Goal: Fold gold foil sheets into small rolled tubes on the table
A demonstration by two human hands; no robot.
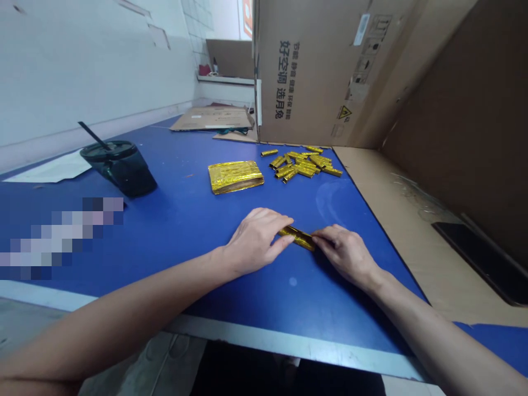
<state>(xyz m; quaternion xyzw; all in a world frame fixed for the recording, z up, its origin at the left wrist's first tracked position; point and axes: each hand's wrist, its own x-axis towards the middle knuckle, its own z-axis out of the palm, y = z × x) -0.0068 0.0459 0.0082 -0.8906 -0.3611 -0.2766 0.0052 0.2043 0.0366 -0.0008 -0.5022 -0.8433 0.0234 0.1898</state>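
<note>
Between my two hands is a narrow strip of folded gold foil paper [303, 238], held just above the blue table. My left hand [262, 239] pinches its left end between thumb and fingers. At the other end, my right hand [345, 252] grips it with bent fingertips. Beyond my left hand lies a flat stack of gold foil sheets [235, 177], its near edge showing brownish layers. A loose pile of small folded gold foil pieces [304, 165] is spread farther back, to the right of the stack.
A dark cup with a straw [126, 169] stands at the left beside a white sheet [49, 168]. Large cardboard [317, 71] walls in the back and right. A black phone-like slab [487, 264] lies on cardboard at the right. Flat cardboard [212, 118] rests at the back.
</note>
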